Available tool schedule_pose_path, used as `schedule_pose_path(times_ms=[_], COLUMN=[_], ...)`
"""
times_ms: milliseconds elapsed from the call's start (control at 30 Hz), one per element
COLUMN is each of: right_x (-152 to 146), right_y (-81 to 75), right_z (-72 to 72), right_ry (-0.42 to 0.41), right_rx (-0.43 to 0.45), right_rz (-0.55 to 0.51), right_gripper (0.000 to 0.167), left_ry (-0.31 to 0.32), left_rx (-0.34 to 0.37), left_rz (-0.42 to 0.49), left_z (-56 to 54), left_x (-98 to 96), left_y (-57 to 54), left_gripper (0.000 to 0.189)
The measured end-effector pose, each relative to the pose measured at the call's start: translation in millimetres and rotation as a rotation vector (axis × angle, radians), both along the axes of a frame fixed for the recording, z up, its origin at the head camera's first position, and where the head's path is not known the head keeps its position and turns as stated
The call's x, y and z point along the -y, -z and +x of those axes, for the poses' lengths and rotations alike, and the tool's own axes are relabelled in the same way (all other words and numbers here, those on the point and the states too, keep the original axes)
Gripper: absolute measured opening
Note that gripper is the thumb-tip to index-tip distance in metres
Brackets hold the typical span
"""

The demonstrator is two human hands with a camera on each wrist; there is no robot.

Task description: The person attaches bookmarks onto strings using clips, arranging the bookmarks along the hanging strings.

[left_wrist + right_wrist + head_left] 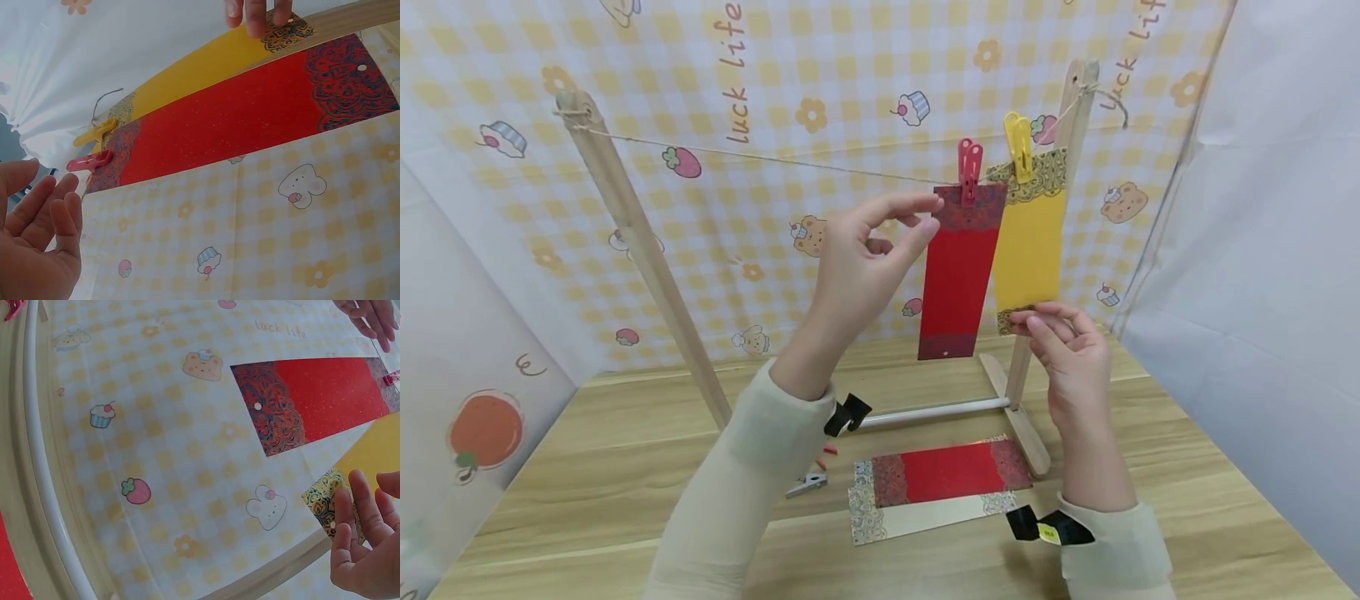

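Note:
A red card [958,271] with dark patterned ends hangs from a string by a pink clothespin [970,172]. Beside it, toward the right post, a yellow card [1030,250] hangs by a yellow clothespin [1019,148]. My left hand [868,258] is raised at the red card's upper left edge, thumb and index fingertip apart; nothing sits between them in the left wrist view. Low on the yellow card, my right hand [1071,354] has its fingertips [344,506] over the patterned end, its thumb standing away from the fingers.
String [760,157] runs between two wooden posts [647,258], joined low down by a white rod [936,412]. On the table lie another red card [951,473], a white card [925,518] under it, and a grey clothespin [807,484]. A checked cloth [820,67] hangs behind.

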State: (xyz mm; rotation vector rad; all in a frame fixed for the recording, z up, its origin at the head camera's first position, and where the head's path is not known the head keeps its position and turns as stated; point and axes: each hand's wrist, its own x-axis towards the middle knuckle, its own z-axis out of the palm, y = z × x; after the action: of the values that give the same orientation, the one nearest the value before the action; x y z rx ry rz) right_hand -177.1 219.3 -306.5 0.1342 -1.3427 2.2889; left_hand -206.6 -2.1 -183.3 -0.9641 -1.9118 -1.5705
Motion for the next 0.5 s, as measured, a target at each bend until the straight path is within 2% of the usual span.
schedule_pose_path(times_ms=[233,500], right_x=[-5.7,-11.2], right_y=[-2.6,-4.9], right_z=[4.4,11.0], right_ry=[0.000,-0.018], right_rx=[0.009,-0.013], right_rz=[0.051,0.170], right_gripper=[0.015,0.016], left_ry=[-0.033,-0.057], left_rx=[-0.008,0.053], left_rz=[0.000,-0.014], left_z=[3.1,10.9], left_x=[13.0,33.7], left_y=[22.7,50.3], left_gripper=[0.019,0.018])
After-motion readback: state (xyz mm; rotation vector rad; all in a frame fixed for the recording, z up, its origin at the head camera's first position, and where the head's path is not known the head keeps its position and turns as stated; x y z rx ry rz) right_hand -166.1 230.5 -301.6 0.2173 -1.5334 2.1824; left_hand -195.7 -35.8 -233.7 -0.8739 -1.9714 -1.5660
